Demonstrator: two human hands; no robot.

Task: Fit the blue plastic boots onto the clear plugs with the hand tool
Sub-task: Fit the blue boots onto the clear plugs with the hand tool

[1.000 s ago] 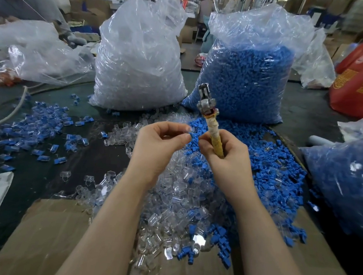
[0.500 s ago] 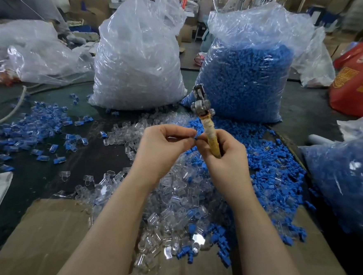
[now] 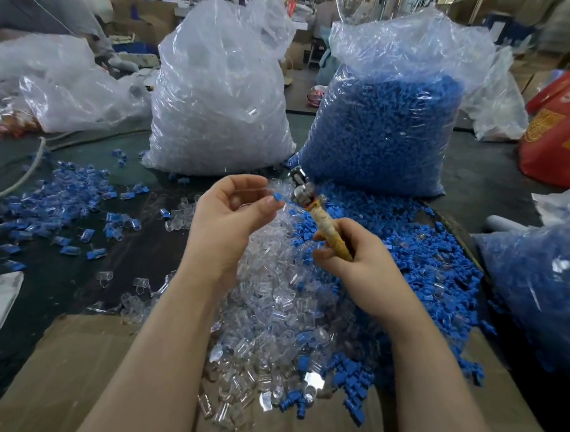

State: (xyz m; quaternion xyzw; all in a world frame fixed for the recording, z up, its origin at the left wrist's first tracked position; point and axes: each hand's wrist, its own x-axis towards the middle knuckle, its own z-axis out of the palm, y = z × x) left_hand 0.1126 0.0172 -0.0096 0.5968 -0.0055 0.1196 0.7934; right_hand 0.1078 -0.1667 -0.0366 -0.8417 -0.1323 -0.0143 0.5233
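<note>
Pinching a small blue boot between thumb and forefinger, the left hand hangs above the middle of the worktop, palm turned inward, the other fingers loosely curled. A clear plug seems to sit against the boot, but blur hides it. The right hand is clenched round the tool, fist low, the shaft slanting up and left so that its metal head meets the boot. The handle is wrapped in yellowish tape, rough and worn; the head is a small, shiny, blocky piece of steel.

Beneath both forearms lies a heap of plugs, glassy, hollow and short, spilling onto brown cardboard at the near edge. Loose boots, matte blue and angular, are piled to the right of the heap and touch it. Toward the left edge a scatter of fitted pieces, blue with clear ends, lies on the dark surface.

At the far edge stand two crinkled plastic sacks, side by side: the clear sack is full of plugs, the blue sack is full of boots. Another bag of blue parts leans at the right edge, and a red bag sits behind it.
</note>
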